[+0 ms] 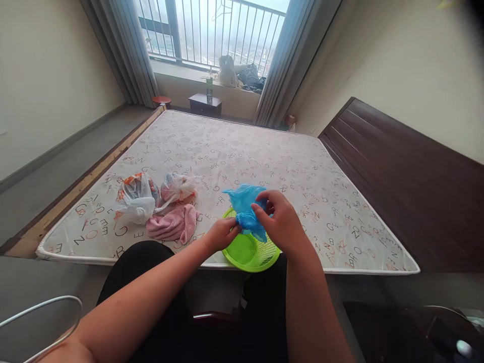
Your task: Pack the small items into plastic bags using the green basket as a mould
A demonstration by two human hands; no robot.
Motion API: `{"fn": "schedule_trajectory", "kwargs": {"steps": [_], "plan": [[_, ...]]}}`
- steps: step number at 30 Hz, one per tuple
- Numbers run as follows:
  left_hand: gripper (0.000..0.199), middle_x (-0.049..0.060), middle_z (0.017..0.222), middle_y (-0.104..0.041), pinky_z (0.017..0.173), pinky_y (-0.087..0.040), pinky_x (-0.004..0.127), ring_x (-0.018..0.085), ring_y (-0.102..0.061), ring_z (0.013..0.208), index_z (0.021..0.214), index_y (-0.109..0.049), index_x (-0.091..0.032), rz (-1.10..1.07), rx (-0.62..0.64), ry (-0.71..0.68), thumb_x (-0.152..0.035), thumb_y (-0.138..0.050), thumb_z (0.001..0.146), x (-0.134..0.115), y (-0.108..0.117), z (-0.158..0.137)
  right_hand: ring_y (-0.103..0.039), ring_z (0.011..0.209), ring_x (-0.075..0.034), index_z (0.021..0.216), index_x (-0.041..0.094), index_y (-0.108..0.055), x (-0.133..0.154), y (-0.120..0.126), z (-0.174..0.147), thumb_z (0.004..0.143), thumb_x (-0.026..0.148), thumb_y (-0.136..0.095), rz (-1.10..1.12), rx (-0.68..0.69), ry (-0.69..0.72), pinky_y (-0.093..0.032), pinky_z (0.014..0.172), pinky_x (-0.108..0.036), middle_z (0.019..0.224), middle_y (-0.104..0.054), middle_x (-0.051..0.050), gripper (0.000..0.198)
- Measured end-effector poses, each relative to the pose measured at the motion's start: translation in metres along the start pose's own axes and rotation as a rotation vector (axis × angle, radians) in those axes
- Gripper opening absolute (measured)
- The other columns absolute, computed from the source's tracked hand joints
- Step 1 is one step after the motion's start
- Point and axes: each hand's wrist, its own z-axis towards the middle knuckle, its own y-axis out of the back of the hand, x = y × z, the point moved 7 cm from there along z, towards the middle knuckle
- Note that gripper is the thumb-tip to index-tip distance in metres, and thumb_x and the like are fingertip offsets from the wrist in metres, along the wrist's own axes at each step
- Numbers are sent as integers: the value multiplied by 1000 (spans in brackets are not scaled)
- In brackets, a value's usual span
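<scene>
A crumpled blue plastic bag [247, 201] is between my two hands, above a lime-green mesh basket [242, 252]. My left hand [221, 234] pinches the bag's lower left side, close to the basket's rim. From the right, my right hand [278, 217] has its thumb and curled fingers on the bag's other side. The basket stands at the mattress's front edge, between my knees, and the bag hides part of its opening.
Left on the mattress [242, 146] lie a white plastic bag [138, 199] with things in it, a smaller filled bag [179, 187] and a pink towel [174, 224]. A dark headboard [401, 186] borders the right side. A white cable [49, 302] loops near my left arm.
</scene>
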Motion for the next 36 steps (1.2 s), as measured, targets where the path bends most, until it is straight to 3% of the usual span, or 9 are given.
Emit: {"fn": "schedule_trajectory", "kwargs": {"steps": [4, 7, 13, 18, 23, 27, 29, 32, 36], "plan": [[37, 2, 67, -62, 62, -42, 27, 13, -53, 62, 71, -58, -18, -60, 5, -4, -39, -46, 99, 1, -1, -3, -61, 113, -28, 133, 32, -56, -4, -36, -8, 88, 43, -69, -97, 320, 39, -51, 95, -44, 130, -60, -8, 48], [39, -1, 62, -56, 59, -37, 25, 12, -48, 59, 68, -53, -18, -79, 4, 39, -44, -49, 97, 2, 2, -3, -60, 118, -30, 142, 32, -49, -17, -53, -12, 87, 41, -71, -155, 435, 1, -50, 97, -44, 140, -56, -10, 60], [42, -5, 58, -47, 55, -29, 24, 10, -39, 56, 66, -50, -18, -99, -23, 108, -42, -43, 99, -2, 13, 1, -65, 106, -29, 131, 25, -60, -34, -45, 1, 92, 22, -57, -281, 377, -66, -49, 87, -38, 121, -69, -11, 39], [42, -4, 59, -46, 58, -30, 25, 11, -41, 59, 66, -50, -18, -63, -87, 142, -43, -41, 99, 1, 22, 4, -66, 94, -24, 122, 25, -64, -47, -29, 2, 89, 14, -50, -255, 422, -103, -47, 78, -32, 108, -73, -7, 37], [43, -3, 60, -47, 59, -30, 26, 12, -43, 61, 66, -50, -18, -39, -231, 258, -44, -41, 99, 11, 35, 3, -66, 105, -26, 124, 23, -64, -79, -15, -2, 90, 14, -49, -291, 417, -226, -49, 87, -34, 115, -72, -10, 39], [44, -3, 59, -47, 59, -30, 26, 12, -44, 61, 66, -50, -18, -50, -275, 306, -47, -42, 99, 13, 39, 3, -55, 129, -28, 132, 22, -58, -57, -10, 4, 95, 25, -52, -291, 237, -83, -45, 105, -43, 138, -59, -12, 38], [45, -3, 60, -48, 59, -31, 26, 12, -44, 61, 66, -51, -18, -58, -240, 273, -47, -42, 99, 10, 34, 4, -49, 135, -27, 133, 24, -57, -33, -17, 5, 95, 29, -56, -261, 194, 48, -41, 111, -44, 143, -55, -11, 38], [44, -4, 58, -48, 58, -29, 26, 11, -41, 58, 65, -51, -18, -49, -174, 203, -45, -44, 98, 5, 24, 5, -52, 132, -26, 132, 26, -57, -8, -40, 1, 95, 27, -59, -236, 264, 166, -42, 109, -42, 142, -56, -9, 37], [38, -4, 57, -48, 57, -28, 25, 10, -39, 56, 66, -53, -17, -26, -127, 163, -39, -45, 96, 6, 16, 4, -65, 102, -22, 122, 26, -62, -15, -71, -7, 93, 20, -61, -284, 446, 106, -48, 84, -33, 124, -65, -7, 30]]}}
